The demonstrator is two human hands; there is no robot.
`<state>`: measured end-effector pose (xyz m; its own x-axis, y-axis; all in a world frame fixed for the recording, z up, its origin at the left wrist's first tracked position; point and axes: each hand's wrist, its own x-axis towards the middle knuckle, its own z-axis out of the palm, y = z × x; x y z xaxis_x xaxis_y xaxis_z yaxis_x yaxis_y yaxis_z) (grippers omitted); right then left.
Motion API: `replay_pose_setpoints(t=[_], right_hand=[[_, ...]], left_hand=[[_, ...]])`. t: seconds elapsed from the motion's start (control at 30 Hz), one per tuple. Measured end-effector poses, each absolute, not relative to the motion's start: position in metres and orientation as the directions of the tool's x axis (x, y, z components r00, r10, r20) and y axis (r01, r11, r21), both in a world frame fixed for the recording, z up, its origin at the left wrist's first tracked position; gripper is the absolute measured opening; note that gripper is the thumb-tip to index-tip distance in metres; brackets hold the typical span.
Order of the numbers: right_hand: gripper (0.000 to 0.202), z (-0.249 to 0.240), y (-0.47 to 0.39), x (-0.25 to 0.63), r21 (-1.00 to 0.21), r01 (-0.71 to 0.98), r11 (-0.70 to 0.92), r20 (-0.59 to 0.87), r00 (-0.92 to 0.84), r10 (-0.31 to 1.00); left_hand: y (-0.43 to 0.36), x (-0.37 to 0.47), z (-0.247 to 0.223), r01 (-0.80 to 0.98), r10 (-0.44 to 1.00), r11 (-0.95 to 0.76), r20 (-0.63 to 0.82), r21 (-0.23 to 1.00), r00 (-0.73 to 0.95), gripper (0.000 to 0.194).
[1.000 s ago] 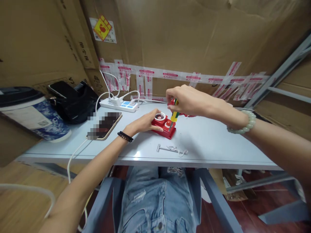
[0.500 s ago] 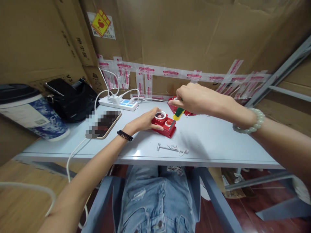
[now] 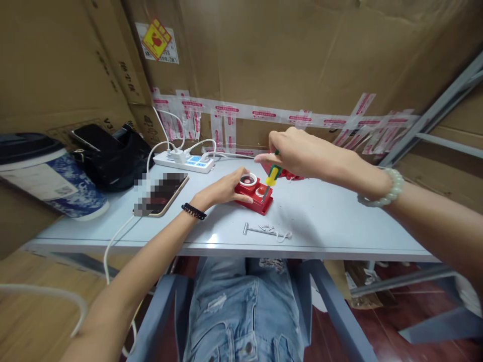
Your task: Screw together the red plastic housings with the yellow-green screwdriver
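Screwdriver [image 3: 272, 176] steeper vs prev

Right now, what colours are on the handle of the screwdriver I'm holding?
The screwdriver's handle is green and yellow, best seen in the head view.

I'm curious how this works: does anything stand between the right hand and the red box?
Only the screwdriver that the right hand holds, its shaft reaching down to the right end of the red box. Nothing visible blocks it: the left hand grips the left end, and the T-shaped rod lies aside, nearer the person.
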<state>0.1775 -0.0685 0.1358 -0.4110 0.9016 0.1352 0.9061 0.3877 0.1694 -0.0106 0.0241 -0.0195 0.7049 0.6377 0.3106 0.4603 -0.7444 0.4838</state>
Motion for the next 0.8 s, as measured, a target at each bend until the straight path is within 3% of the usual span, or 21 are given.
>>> replay_pose_setpoints(t=[0.17,0.27,0.37,0.5,0.6,0.8], right_hand=[[0.017,0.14,-0.075,0.177,0.066,0.861,0.504,0.131,-0.509,0.851],[0.017,0.144,-0.079,0.182,0.042,0.832,0.552,0.07,-0.554,0.83],[0.028,0.14,-0.078,0.183,0.062,0.859,0.509,0.049,-0.512,0.858],[0.047,0.132,-0.071,0.179,0.164,0.917,0.363,0.17,-0.389,0.906],[0.048,0.132,-0.068,0.175,0.197,0.936,0.292,0.177,-0.327,0.928],[0.029,0.145,-0.073,0.18,0.152,0.852,0.5,0.037,-0.511,0.859]], left_hand=[[0.026,-0.011,-0.02,0.469,0.635,-0.75,0.309,0.466,0.708,0.071],[0.026,-0.011,-0.021,0.482,0.643,-0.745,0.304,0.461,0.703,0.074],[0.026,-0.011,-0.021,0.471,0.641,-0.744,0.311,0.474,0.701,0.072],[0.026,-0.01,-0.021,0.447,0.628,-0.753,0.327,0.483,0.706,0.071],[0.027,-0.01,-0.021,0.448,0.629,-0.751,0.321,0.485,0.708,0.071],[0.027,-0.01,-0.021,0.474,0.638,-0.75,0.317,0.462,0.701,0.073]])
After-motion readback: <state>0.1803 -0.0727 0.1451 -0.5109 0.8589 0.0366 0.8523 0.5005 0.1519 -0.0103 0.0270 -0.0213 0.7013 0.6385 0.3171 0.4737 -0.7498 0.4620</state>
